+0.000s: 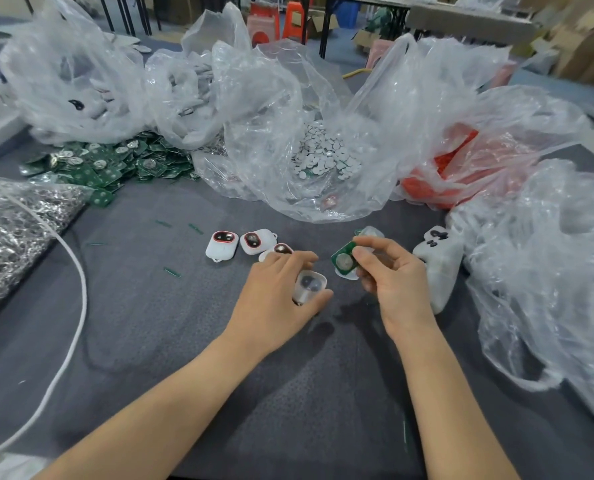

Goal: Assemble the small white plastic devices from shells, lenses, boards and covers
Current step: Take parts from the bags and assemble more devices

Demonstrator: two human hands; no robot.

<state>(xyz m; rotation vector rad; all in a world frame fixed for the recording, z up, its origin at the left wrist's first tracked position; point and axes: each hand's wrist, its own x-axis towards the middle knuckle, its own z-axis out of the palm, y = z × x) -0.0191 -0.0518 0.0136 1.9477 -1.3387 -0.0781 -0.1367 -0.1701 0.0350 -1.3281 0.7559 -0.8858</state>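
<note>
The left hand (281, 292) gripped a translucent shell (310, 286) low over the table (150, 323) while the right hand (389, 271) pinched a green board (344, 259) just beside it, board-fitting apparently next, needing careful alignment.

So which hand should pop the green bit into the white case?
Probably the right hand: it pinches the green board, close beside the white shell the left hand holds.

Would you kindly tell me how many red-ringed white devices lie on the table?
3: leftmost one, middle one beside it, third one partly behind the left hand; others may be hidden.
</note>
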